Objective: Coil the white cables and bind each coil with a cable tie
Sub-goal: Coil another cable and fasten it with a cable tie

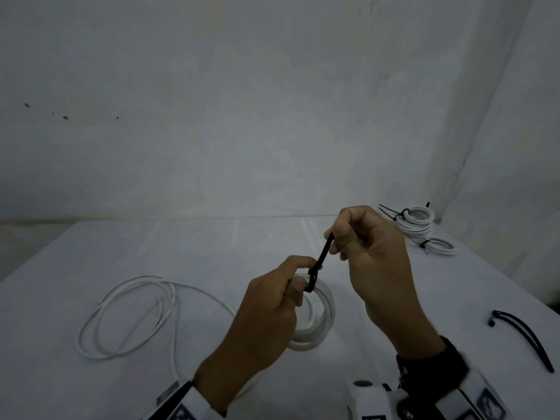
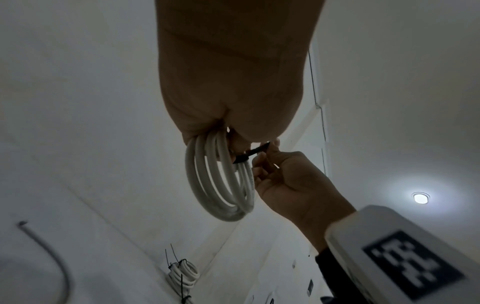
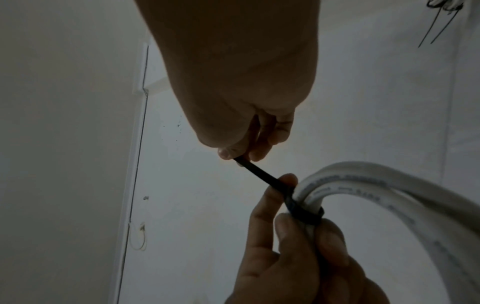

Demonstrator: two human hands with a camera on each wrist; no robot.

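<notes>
Tie tail runs up and right from the coil.
Left hand (image 1: 272, 301) pinches the coil (image 1: 318, 316) at the cable tie (image 1: 318, 265); right hand (image 1: 372, 253) pinches its free end, nearest for pulling.

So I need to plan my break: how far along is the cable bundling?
Done: tied coils are stacked at the table's far right corner. In hand: the left hand holds a coil while the right hand pulls the black cable tie looped round it. Left: a loose white cable lies uncoiled on the left, and spare ties wait on the right.
</notes>
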